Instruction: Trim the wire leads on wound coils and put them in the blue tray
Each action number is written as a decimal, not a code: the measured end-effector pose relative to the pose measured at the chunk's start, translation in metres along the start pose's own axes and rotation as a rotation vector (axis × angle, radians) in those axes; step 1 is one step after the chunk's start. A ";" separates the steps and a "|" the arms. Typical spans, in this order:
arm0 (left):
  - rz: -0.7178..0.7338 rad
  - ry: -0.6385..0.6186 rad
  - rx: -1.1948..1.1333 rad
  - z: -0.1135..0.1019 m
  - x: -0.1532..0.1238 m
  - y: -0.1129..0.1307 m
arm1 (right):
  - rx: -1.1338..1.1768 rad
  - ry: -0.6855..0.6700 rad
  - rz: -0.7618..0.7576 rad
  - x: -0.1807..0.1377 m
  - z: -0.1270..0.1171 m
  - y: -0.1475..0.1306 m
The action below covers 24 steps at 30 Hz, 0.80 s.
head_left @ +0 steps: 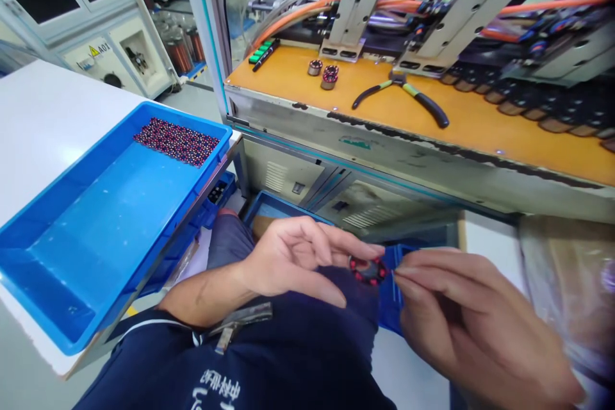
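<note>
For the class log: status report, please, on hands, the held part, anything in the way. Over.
Left hand pinches small ring part over lap. Right hand fingertips at its rim, grip unclear. Blue tray left, pliers on bench ahead, both apart.

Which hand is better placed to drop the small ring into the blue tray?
Left, probably. The left hand holds the ring and lies nearer the blue tray. The right hand only meets the ring at its far edge and would have to cross the lap.
</note>
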State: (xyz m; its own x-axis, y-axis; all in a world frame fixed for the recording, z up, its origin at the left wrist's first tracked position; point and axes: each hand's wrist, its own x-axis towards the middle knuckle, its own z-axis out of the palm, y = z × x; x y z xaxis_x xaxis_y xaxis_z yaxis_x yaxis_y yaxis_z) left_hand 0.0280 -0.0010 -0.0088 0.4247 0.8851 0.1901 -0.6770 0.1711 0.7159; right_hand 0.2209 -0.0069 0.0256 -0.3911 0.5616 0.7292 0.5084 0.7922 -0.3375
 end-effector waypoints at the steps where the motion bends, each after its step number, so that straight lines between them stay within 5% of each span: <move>1: -0.033 0.024 -0.019 -0.001 0.001 0.000 | 0.024 -0.021 -0.023 0.000 -0.001 0.001; 3: -0.156 0.026 -0.001 -0.004 0.004 -0.001 | 0.083 -0.064 -0.069 0.002 -0.002 0.004; 8: -0.440 -0.198 0.035 -0.002 0.005 0.002 | 0.092 -0.069 -0.114 0.007 -0.003 0.007; 13: -0.232 -0.053 0.128 0.007 0.001 0.005 | -0.029 -0.012 -0.135 0.009 -0.004 0.003; 20: 0.063 0.057 0.111 0.012 0.002 0.003 | -0.004 0.012 0.020 0.012 -0.006 -0.002; 24: -0.029 0.083 -0.008 0.009 0.009 0.002 | 0.147 -0.024 -0.004 0.015 -0.009 -0.002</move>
State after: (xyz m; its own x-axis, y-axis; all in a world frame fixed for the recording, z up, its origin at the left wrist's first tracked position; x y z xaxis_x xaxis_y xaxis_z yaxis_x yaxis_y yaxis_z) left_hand 0.0360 0.0034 0.0000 0.3933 0.9125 0.1127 -0.6701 0.2006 0.7146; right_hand 0.2212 -0.0022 0.0421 -0.4118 0.5621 0.7172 0.3897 0.8201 -0.4190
